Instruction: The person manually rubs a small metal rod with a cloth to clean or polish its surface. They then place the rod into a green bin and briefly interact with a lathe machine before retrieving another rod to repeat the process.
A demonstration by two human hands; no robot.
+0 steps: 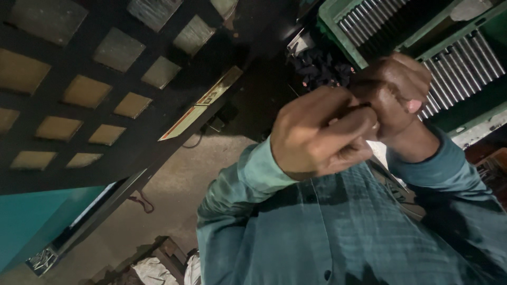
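My left hand (317,132) and my right hand (396,92) are raised in front of my chest, pressed against each other. Both have their fingers curled tight. A small dark thing (362,107) shows in the gap where the fingertips meet, and most of it is hidden, so I cannot tell what it is. Teal shirt sleeves (259,169) cover both wrists, and the buttoned shirt front (338,232) fills the lower right of the view.
A black lattice panel (105,84) with square openings spans the upper left. A green frame with metal rollers (454,58) is at the top right, with a dark cloth heap (322,68) beside it. A teal panel (37,221), concrete floor (185,184), red cord (142,201) and white rags (153,270) lie below.
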